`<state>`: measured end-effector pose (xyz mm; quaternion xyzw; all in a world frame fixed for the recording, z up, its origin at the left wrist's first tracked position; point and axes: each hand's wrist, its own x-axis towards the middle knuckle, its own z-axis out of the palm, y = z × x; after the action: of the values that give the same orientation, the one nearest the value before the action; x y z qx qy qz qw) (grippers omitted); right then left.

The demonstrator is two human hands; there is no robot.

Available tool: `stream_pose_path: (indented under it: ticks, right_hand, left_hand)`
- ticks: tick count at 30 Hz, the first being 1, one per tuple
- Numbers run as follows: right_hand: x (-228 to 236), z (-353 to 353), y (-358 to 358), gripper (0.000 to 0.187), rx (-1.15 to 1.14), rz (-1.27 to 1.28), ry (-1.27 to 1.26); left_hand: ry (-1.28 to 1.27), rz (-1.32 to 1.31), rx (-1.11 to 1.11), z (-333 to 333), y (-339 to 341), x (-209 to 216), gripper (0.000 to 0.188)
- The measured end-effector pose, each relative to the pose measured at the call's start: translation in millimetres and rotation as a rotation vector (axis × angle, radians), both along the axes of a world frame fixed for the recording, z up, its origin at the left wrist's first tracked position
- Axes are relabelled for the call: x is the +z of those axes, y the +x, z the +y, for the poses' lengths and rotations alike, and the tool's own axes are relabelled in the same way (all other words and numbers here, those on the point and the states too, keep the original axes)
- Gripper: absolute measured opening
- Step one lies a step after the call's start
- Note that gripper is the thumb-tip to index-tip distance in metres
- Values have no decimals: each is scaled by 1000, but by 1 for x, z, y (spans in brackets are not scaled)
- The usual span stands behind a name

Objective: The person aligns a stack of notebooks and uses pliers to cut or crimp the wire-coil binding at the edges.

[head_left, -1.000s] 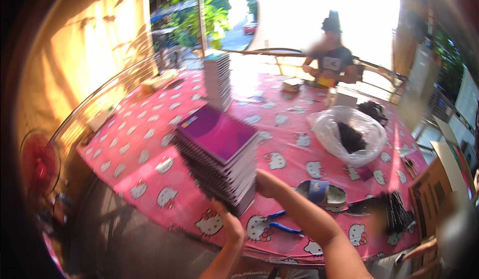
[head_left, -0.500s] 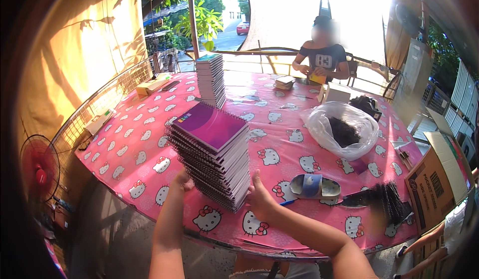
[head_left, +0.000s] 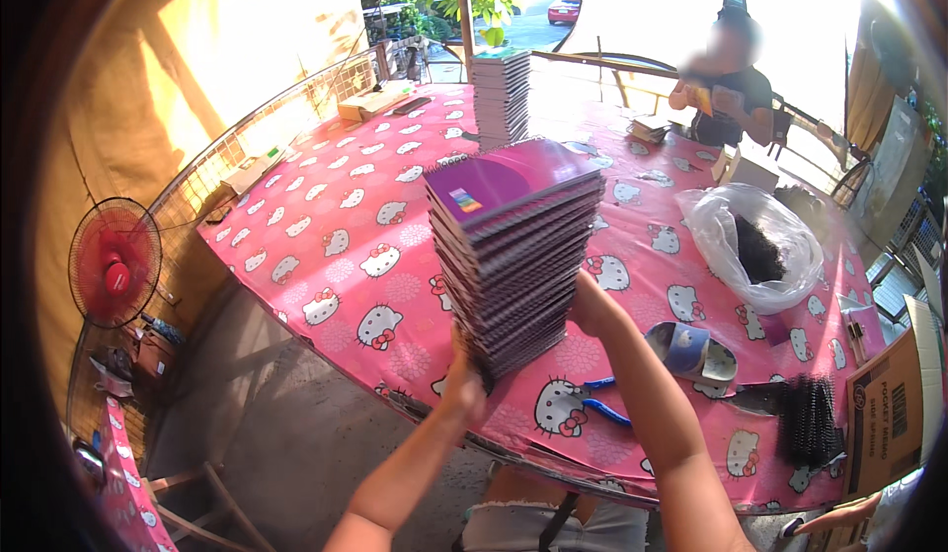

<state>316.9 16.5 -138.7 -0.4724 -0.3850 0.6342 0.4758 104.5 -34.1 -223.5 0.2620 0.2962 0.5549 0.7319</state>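
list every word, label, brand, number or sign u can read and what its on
I don't copy printed words out, so here is where they stand:
Brown cardboard carton: dark capital lettering, large enough to read, running sideways up its face.
Top purple spiral notebook: small multicoloured mark, too small and blurred to read.
Red fan: pale mark on the hub, too small to read.

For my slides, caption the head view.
Left hand and right hand hold a tall, purple-topped stack of spiral notebooks at a pink patterned table.

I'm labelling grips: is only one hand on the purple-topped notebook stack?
No, left hand and right hand are both against the notebook stack.
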Motion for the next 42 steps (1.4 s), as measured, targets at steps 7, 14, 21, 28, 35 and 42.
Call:
stream_pose_path:
  ticks: [7,14,21,28,35,42]
  right_hand:
    - [42,-6,20,58,-313,-362,192]
    - [122,-53,-55,103,-758,-969,1391]
    - [112,-38,-82,113,-703,-931,1428]
    - [78,-88,-58,108,-616,-581,929]
    - [-15,-95,-104,106,-445,179,7]
    - [-44,-63,-100,115,-462,48,58]
  left_hand:
    - [286,382,307,15,-18,90,69]
    - [825,34,-417,119,-32,222,91]
    - [866,-208,-677,103,-10,238,105]
    - [634,-254,-533,127,-41,191,102]
    - [384,320,-467,95,-42,51,60]
    - [545,295,-369,77,-42,14,44]
